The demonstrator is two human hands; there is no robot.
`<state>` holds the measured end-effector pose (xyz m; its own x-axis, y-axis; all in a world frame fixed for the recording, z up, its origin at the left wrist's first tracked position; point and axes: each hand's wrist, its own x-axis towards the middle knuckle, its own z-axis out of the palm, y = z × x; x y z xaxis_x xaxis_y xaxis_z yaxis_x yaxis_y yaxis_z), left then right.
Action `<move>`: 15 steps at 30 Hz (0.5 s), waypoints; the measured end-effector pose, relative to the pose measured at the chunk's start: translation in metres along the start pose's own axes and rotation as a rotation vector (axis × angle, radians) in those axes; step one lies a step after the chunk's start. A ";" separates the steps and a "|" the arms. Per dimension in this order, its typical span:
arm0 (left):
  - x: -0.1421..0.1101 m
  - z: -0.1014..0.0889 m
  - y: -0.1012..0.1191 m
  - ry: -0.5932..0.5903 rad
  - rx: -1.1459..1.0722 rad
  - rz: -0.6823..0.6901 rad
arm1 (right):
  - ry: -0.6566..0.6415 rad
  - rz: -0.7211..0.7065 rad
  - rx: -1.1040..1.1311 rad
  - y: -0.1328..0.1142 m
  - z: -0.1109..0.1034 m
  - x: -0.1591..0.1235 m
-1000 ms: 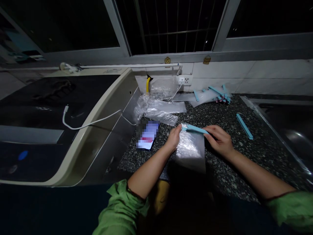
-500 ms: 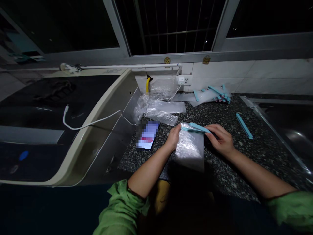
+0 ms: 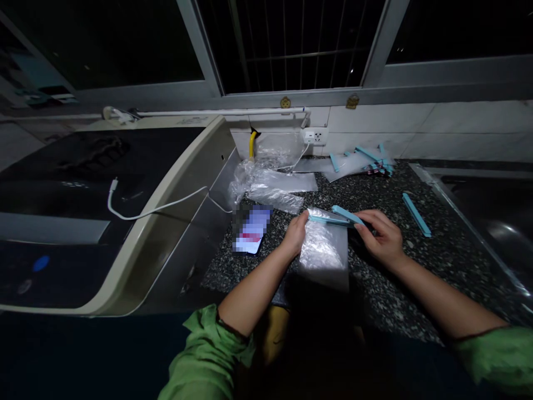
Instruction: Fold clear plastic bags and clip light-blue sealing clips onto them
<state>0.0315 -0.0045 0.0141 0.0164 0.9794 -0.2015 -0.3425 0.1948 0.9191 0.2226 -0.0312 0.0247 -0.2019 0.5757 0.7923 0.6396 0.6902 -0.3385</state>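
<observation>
Pinching the clear bag (image 3: 323,253) at its top left corner, my left hand (image 3: 296,230) is closed there by one end of the blue clip (image 3: 346,214), while my right hand (image 3: 382,236) grips the clip's other end, one long bar tilted up off the other along the bag's top edge. I think it works best to keep the left pinch still and move the bar gently, since thin, slippery plastic may slide or tear. Around them I see the hard, speckled counter (image 3: 391,294), a straight loose clip (image 3: 416,215) to the right and shiny, crinkly plastic (image 3: 277,194) beyond.
</observation>
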 end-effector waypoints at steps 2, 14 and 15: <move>0.000 -0.001 0.000 0.004 0.006 0.014 | 0.000 0.005 -0.001 0.000 -0.001 0.000; 0.004 -0.002 -0.003 0.002 -0.004 0.033 | 0.021 0.000 0.002 0.002 -0.002 0.000; 0.004 -0.002 -0.003 0.002 -0.007 0.026 | 0.024 -0.004 0.001 0.002 -0.002 0.000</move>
<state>0.0303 -0.0017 0.0101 0.0053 0.9841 -0.1778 -0.3495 0.1684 0.9217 0.2255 -0.0303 0.0252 -0.1861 0.5624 0.8057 0.6385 0.6925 -0.3359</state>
